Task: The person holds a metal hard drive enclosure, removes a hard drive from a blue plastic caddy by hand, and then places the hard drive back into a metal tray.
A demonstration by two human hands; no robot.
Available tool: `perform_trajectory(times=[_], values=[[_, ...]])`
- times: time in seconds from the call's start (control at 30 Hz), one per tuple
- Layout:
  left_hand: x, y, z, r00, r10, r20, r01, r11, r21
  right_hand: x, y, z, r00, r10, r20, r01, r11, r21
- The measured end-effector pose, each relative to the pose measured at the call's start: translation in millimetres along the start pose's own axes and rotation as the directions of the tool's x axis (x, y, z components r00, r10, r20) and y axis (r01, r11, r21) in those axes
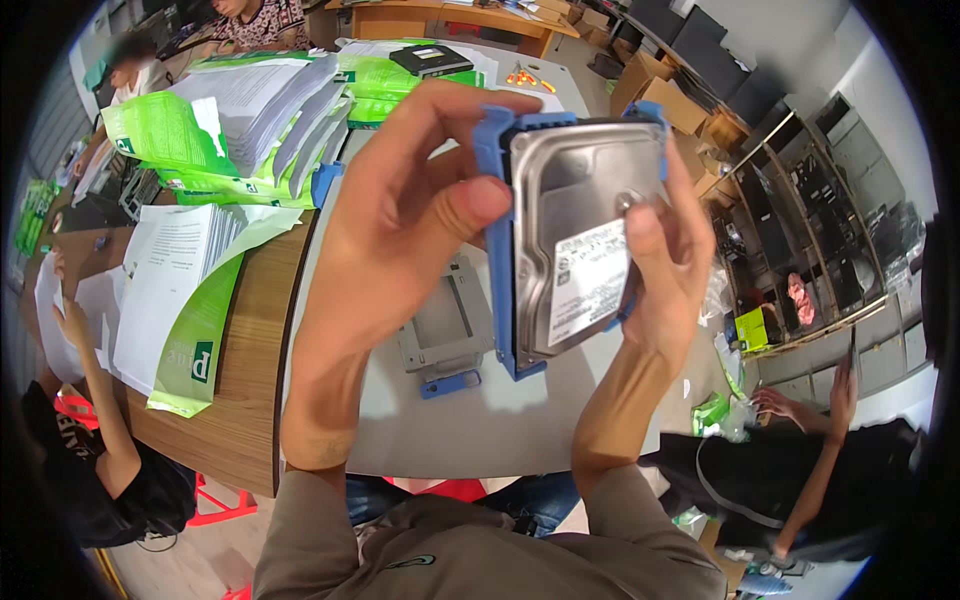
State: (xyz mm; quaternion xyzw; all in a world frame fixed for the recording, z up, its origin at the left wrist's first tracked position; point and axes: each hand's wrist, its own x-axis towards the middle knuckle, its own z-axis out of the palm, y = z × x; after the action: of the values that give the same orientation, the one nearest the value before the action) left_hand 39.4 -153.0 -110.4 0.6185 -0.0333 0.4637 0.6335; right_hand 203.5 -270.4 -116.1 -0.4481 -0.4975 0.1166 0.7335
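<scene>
A silver hard drive [575, 230] with a white label sits inside a blue plastic drive bracket [500, 250], held up over the table before me. My left hand [410, 200] grips the bracket's left side, thumb on its edge and fingers behind. My right hand [665, 250] holds the right side, its thumb pressed on the drive's metal face. Below them on the table lies a grey metal drive cage [445, 325], partly covered by my left hand and the drive. A small blue plastic piece [450, 384] rests at the cage's near end.
Stacks of paper in green wrappers [240, 120] stand at the left. A black boxy device [430, 61] and red-yellow pliers [530, 78] lie on the far part of the white table [450, 435]. People sit or stand at both sides. A shelf rack [810, 210] is at the right.
</scene>
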Motion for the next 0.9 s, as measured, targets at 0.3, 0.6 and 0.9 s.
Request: perform_trajectory(times=[0.3,0.6,0.9], values=[[6,-22,22,0.98,0.017,-0.198,-0.009,0.999,0.043,-9,-5,22,0.985,0.169,-0.021,-0.159,0.954,0.253],[8,-31,41,0.923,-0.175,-0.344,0.096,0.968,-0.233,-7,-2,6,0.984,-0.106,0.142,0.129,0.978,-0.165],[12,-48,39,0.918,-0.149,-0.368,0.104,0.985,-0.139,-1,6,1,0.98,-0.105,0.167,0.137,0.971,-0.194]])
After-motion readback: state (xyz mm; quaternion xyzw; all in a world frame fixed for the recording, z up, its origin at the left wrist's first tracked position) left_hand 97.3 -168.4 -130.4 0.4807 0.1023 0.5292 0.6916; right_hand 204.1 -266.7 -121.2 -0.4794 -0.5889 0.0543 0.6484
